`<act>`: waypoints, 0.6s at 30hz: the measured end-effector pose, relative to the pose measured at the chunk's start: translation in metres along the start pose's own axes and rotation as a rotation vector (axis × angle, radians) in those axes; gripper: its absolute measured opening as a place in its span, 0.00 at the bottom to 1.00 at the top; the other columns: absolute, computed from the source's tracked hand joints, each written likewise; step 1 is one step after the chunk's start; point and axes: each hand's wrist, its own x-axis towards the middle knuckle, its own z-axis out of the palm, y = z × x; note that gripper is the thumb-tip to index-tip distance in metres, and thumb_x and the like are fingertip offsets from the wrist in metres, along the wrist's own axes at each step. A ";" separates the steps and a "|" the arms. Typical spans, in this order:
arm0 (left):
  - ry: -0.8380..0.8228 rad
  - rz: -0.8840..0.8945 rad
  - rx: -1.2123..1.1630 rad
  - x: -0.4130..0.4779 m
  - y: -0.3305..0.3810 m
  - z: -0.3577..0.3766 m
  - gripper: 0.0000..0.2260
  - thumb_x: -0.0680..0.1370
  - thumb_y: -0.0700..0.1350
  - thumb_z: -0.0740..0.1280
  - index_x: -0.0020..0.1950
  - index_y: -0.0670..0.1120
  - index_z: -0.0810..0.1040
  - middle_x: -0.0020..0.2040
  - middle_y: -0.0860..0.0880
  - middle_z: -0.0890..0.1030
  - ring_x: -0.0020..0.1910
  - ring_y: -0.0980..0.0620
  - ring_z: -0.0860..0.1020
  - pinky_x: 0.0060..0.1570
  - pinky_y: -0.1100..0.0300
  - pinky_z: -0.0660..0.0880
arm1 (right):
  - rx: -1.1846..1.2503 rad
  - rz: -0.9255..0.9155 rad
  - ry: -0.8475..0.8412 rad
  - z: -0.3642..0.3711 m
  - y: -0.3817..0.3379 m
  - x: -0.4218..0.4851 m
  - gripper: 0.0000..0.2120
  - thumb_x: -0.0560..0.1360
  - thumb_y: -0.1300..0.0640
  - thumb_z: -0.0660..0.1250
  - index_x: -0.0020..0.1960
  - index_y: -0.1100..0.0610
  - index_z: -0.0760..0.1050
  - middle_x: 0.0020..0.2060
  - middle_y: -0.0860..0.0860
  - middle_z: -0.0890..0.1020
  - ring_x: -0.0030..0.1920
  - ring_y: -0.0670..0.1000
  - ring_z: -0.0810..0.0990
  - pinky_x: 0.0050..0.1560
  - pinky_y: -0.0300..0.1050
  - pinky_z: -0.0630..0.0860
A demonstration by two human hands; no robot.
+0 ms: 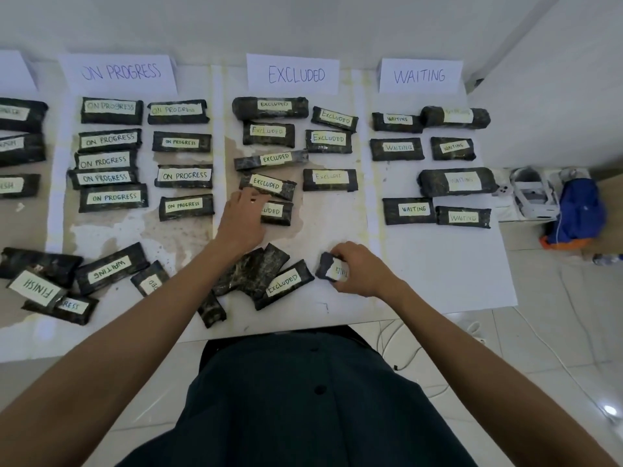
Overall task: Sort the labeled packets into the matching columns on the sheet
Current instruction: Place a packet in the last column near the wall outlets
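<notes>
- Nearing the end of the sort: the white paper sheet [438, 264] on the counter is carrying filled columns under the white paper header cards ON PROGRESS [121, 73], EXCLUDED [296, 75] and WAITING [419, 76].
- Left hand [241, 219] is resting on a dark wrapped packet with a pale EXCLUDED label [278, 213] low in the EXCLUDED column; fingers are spread over its left end, so whether they are gripping is hard to tell.
- Right hand [359, 267] is holding a small dark packet with a white label [332, 268] at the sheet's near edge, fingers clamped on it.
- Waiting unsorted near the front edge: a FINISH packet [35, 287], an upside-down WAITING packet [109, 267], a loose EXCLUDED packet [283, 285], plus several face-down ones.
- Reading is failing on the held packet's label, blurred and partly covered.
- Leftmost column is getting cut off by the frame; its header is unreadable.
</notes>
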 end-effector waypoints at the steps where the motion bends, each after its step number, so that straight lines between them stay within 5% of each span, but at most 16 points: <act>1: 0.000 -0.007 -0.080 -0.006 0.011 -0.002 0.25 0.71 0.36 0.67 0.68 0.45 0.69 0.66 0.41 0.69 0.66 0.41 0.65 0.66 0.48 0.65 | 0.143 0.051 0.038 -0.006 -0.001 -0.002 0.24 0.65 0.55 0.75 0.58 0.54 0.71 0.52 0.52 0.76 0.51 0.53 0.76 0.49 0.46 0.75; 5: -0.243 -0.015 -0.450 -0.034 0.069 0.005 0.22 0.75 0.47 0.68 0.68 0.49 0.69 0.61 0.49 0.73 0.57 0.53 0.73 0.55 0.60 0.72 | 0.590 0.256 0.168 -0.031 -0.004 -0.008 0.28 0.67 0.53 0.75 0.62 0.52 0.66 0.50 0.49 0.76 0.44 0.46 0.78 0.37 0.35 0.75; 10: -0.410 -0.081 -0.678 -0.050 0.122 0.037 0.21 0.75 0.45 0.69 0.66 0.49 0.70 0.60 0.49 0.78 0.47 0.55 0.78 0.46 0.63 0.73 | 0.973 0.487 0.259 -0.042 0.012 -0.008 0.26 0.68 0.52 0.75 0.61 0.55 0.66 0.52 0.56 0.79 0.48 0.53 0.83 0.41 0.46 0.83; 15: -0.339 -0.126 -0.588 -0.033 0.143 0.054 0.17 0.78 0.38 0.63 0.66 0.46 0.71 0.62 0.46 0.77 0.54 0.49 0.76 0.51 0.61 0.73 | 1.028 0.489 0.293 -0.047 0.041 -0.019 0.18 0.73 0.54 0.71 0.59 0.57 0.69 0.50 0.59 0.82 0.45 0.53 0.84 0.44 0.46 0.82; 18: -0.354 -0.088 -0.520 -0.018 0.155 0.063 0.18 0.78 0.38 0.61 0.68 0.47 0.71 0.64 0.44 0.76 0.61 0.47 0.74 0.60 0.56 0.72 | 0.818 0.456 0.391 -0.049 0.064 -0.029 0.21 0.73 0.54 0.71 0.63 0.56 0.70 0.52 0.54 0.80 0.45 0.51 0.83 0.44 0.42 0.79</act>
